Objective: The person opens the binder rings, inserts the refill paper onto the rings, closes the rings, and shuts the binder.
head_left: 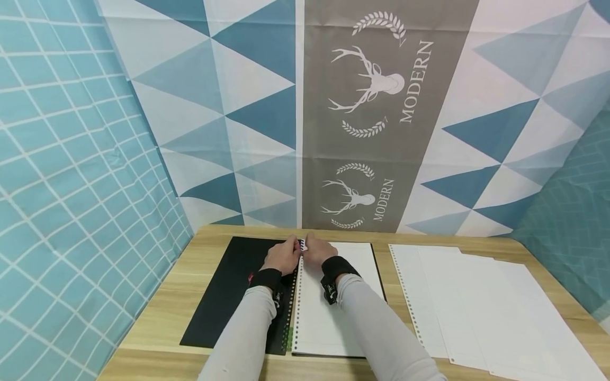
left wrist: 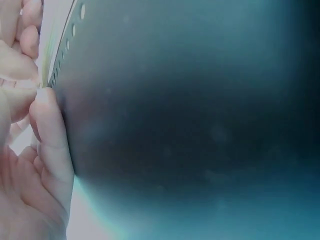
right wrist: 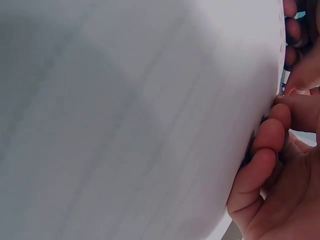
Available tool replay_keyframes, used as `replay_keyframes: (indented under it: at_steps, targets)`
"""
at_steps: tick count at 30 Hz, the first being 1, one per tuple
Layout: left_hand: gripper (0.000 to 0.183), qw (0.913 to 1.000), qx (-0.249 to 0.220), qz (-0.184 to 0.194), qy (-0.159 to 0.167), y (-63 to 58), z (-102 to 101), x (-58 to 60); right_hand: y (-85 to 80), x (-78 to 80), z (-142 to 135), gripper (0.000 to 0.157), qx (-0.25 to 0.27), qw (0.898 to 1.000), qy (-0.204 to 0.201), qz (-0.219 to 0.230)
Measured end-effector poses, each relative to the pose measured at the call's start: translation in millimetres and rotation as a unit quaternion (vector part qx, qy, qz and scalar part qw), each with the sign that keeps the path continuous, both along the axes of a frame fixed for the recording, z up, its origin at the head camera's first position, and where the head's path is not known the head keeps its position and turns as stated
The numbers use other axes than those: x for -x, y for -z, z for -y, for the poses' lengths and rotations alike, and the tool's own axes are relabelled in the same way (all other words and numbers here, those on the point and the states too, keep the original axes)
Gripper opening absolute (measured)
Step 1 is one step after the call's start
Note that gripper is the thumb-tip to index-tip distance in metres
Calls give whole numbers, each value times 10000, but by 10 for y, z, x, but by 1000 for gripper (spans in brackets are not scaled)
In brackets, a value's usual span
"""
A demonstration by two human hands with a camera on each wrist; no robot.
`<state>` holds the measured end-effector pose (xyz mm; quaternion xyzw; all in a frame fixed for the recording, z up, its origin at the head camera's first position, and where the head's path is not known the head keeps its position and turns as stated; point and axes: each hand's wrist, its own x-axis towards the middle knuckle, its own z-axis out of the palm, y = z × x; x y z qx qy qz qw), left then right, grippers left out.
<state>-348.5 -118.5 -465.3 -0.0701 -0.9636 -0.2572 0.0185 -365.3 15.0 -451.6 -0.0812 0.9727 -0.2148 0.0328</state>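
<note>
A loose-leaf notebook lies spread in front of me. Its black punched cover (head_left: 219, 296) is on the left, and a stack of white punched sheets (head_left: 329, 323) rests on a dark backing at the right. My left hand (head_left: 282, 257) pinches at the top of the hole-lined edge, thumb and fingertip together in the left wrist view beside the black cover (left wrist: 200, 125). Close against it, my right hand (head_left: 318, 252) has curled fingers (right wrist: 270, 135) on the edge of the white sheets (right wrist: 150, 110). A small striped bit of binding shows between the hands; its shape is mostly hidden.
Overlapping loose white punched sheets (head_left: 495, 312) lie to the right on the wooden table (head_left: 162, 323). Patterned cloth (head_left: 352, 132) hangs behind the table, and a blue grid-patterned cloth (head_left: 71, 159) hangs at the left.
</note>
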Motion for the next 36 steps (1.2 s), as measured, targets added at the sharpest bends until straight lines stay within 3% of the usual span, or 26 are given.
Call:
replay_keyframes:
  at_steps: [6,11,15,28,36]
  targets:
    - [11,9997,46,76,-210,18,-29,25,-3,-4,-4,31,106,9999,-88,-18]
    - [14,9990,-49,128,-428,25,-74,47,-14,-27,-11,29,31,9999,-131,-9]
    - [24,9990,-91,56,-443,26,-86,41,4,-20,-16,28,81,9999,-129,-12]
    - [24,9989,-100,61,-450,4,-73,17,107,117,-74,39,286,9986,-399,214]
    - [27,9990,-184,94,-405,-16,-56,20,83,101,-89,37,405,9979,-453,232]
